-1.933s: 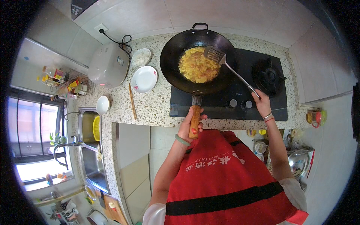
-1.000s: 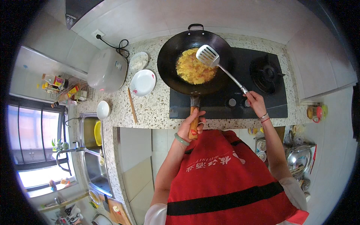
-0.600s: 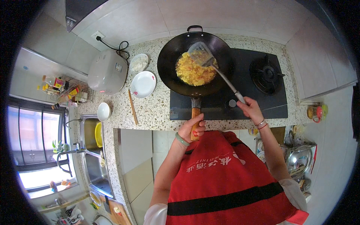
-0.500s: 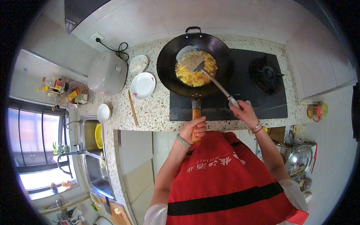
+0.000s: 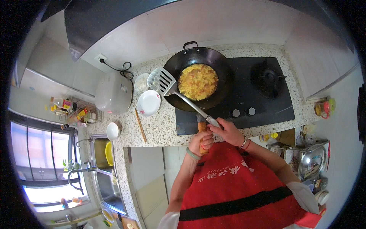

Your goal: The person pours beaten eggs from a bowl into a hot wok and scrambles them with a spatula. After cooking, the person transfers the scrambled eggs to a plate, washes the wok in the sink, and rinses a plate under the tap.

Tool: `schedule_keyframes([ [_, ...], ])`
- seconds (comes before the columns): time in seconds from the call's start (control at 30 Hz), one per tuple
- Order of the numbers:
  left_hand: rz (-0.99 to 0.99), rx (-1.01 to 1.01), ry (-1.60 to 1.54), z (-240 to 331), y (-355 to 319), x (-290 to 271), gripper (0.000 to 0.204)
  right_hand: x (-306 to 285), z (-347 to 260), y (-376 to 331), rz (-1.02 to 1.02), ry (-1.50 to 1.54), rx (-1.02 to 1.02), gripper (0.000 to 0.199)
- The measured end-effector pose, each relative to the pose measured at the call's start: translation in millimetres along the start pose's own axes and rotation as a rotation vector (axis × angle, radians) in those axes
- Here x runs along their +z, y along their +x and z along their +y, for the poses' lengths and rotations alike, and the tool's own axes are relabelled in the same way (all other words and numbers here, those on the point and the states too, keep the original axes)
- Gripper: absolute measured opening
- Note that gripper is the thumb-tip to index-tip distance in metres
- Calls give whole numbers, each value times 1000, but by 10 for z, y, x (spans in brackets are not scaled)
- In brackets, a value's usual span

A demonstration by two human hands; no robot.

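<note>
Black round wok [image 5: 200, 78] with two handles sits on the left burner of a black glass cooktop [image 5: 248, 95], holding a flat layer of yellow scrambled egg [image 5: 198, 81]. Its wooden handle [image 5: 201, 129] points toward the person, and the left hand [image 5: 201, 141] is wrapped around that handle, fingers curled closed. A green bangle circles the left wrist. The right hand [image 5: 230, 131], just beside the left, grips the end of a long metal slotted spatula [image 5: 166, 81], fingers closed around its handle. The spatula blade is lifted over the wok's left rim, above the speckled stone counter [image 5: 160, 129]. Left of the wok lie a white saucer [image 5: 148, 102], a small glass bowl [image 5: 142, 81], wooden chopsticks [image 5: 140, 125] and a white rice cooker [image 5: 113, 93]. A steel sink [image 5: 105, 168] lies farther left. The person wears a red apron [image 5: 244, 194].
</note>
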State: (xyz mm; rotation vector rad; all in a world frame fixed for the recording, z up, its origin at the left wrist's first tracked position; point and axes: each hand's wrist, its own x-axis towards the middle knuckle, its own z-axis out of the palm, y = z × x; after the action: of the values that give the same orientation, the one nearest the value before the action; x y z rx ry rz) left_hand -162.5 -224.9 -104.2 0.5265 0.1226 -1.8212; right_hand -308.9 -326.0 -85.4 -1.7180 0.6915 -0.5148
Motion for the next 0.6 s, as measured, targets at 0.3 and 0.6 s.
schedule_keyframes([
  [0.3,68,44,82,-191,-69,178,2,-142,170,-156,38,70,5,27],
  [0.6,48,5,157,-414,-458,664,8,-859,-247,-727,142,-90,157,18],
])
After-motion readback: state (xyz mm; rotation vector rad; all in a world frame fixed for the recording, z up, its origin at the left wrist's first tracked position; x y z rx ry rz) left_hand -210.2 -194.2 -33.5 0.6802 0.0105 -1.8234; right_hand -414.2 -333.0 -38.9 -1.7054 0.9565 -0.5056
